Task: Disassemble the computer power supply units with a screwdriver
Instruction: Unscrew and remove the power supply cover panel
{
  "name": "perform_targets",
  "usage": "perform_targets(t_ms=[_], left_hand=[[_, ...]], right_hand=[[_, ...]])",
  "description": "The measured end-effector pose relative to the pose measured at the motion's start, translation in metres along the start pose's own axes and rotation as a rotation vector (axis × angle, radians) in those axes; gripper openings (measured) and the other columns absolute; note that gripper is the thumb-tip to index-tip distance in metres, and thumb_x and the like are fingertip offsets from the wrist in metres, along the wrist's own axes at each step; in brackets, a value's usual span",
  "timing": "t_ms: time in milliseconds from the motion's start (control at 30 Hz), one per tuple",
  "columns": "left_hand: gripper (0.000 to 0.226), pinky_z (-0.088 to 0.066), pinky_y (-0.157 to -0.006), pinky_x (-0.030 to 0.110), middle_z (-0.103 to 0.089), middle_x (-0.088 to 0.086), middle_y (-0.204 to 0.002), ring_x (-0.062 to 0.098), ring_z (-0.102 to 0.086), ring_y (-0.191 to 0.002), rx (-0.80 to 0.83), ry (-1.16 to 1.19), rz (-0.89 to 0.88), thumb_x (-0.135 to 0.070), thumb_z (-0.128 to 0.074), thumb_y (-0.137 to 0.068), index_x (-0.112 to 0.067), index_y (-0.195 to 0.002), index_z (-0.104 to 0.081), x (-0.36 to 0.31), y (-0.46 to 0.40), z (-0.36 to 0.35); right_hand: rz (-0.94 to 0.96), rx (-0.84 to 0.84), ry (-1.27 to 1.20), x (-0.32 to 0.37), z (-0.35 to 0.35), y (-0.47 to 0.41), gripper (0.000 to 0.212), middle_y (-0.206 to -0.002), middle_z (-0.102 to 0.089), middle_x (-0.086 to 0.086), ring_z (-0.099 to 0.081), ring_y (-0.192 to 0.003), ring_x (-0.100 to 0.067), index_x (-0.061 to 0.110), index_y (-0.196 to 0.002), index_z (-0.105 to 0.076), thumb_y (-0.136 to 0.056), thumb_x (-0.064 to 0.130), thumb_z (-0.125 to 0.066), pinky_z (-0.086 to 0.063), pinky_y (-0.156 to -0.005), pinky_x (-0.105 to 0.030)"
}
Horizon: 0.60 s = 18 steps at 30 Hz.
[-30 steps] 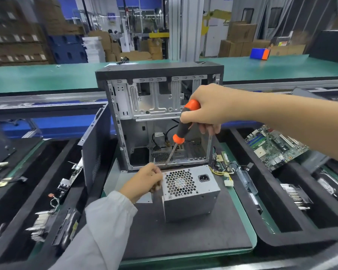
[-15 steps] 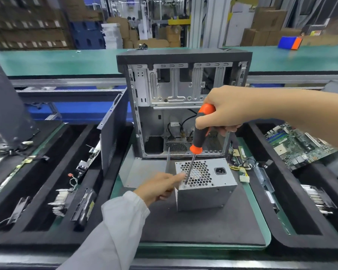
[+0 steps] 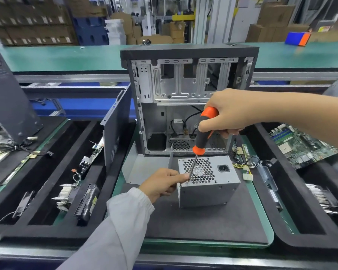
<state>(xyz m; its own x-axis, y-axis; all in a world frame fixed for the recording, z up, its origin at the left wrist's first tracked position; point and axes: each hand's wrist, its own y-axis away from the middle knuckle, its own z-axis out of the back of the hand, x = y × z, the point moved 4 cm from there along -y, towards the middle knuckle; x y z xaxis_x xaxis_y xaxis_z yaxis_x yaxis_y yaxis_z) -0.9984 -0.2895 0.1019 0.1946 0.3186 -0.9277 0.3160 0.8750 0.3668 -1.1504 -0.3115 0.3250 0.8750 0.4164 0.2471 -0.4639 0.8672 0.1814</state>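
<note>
Power supply (image 3: 209, 182) sits on the dark mat (image 3: 203, 227), centre of the bench, just in front of the open computer case (image 3: 187, 98). Fan grille and power socket face up. Its yellow and black cables (image 3: 244, 164) trail off to the right side.

Right hand (image 3: 230, 114) is wrapped around the orange and black handle of the screwdriver (image 3: 202, 137), fingers curled tight around it. Shaft slants down and to the left across the fan grille, tip at the near left corner of the unit's top face.

Left hand (image 3: 162, 184) reaches in from a white sleeve (image 3: 121, 227). Forefinger stretched out, its tip touching the screwdriver shaft near the tip; the other fingers are curled under. Whether anything is pinched there cannot be told, since the tip area is too small to read.

Case stands upright, side open, bare metal bays in the upper half, a few black wires in the lower half. A dark side panel (image 3: 117, 129) stands on edge just left of the case.

Black tray (image 3: 47, 172) on the left holds small parts, including a finned heatsink (image 3: 65, 193). Black tray (image 3: 308, 240) on the right holds a green circuit board (image 3: 300, 145), tilted, and another finned piece (image 3: 322, 197).

Green conveyor belt (image 3: 66, 55) runs behind the case; cardboard boxes (image 3: 271, 26) are stacked beyond it.
</note>
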Motion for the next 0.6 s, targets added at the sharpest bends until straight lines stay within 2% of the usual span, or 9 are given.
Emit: perform_targets(t_ms=[167, 367, 600], left_hand=[[0.046, -0.015, -0.039, 0.017, -0.024, -0.005, -0.051, 0.008, -0.018, -0.042, -0.002, 0.025, 0.005, -0.032, -0.067, -0.091, -0.023, -0.047, -0.061, 0.0043, -0.0044, -0.0002], [0.034, -0.018, -0.038, 0.016, -0.02, -0.004, -0.053, 0.008, -0.017, -0.042, 0.036, 0.041, -0.013, -0.048, -0.072, -0.073, -0.023, -0.051, -0.065, 0.0034, -0.0026, -0.0011], [0.038, -0.017, -0.038, 0.016, -0.021, -0.004, -0.053, 0.008, -0.018, -0.042, 0.028, 0.065, 0.0, -0.039, -0.071, -0.084, -0.022, -0.052, -0.059, 0.0062, -0.0079, 0.0009]], right_hand=[[0.0, 0.0, -0.015, 0.0024, 0.0027, 0.0009, 0.042, -0.051, -0.067, 0.0, -0.055, -0.038, -0.009, 0.01, -0.069, -0.067, -0.069, 0.049, -0.05, -0.041, -0.038, -0.013], [-0.006, 0.007, -0.002, 0.0045, 0.0008, 0.0031, 0.044, -0.052, -0.067, -0.001, -0.056, -0.039, -0.011, 0.01, -0.071, -0.067, -0.065, 0.05, -0.048, -0.043, -0.04, -0.015], [0.005, 0.005, -0.006, 0.0082, 0.0019, 0.0044, 0.037, -0.048, -0.065, 0.001, -0.053, -0.037, -0.009, 0.012, -0.068, -0.065, -0.07, 0.046, -0.051, -0.043, -0.041, -0.015]])
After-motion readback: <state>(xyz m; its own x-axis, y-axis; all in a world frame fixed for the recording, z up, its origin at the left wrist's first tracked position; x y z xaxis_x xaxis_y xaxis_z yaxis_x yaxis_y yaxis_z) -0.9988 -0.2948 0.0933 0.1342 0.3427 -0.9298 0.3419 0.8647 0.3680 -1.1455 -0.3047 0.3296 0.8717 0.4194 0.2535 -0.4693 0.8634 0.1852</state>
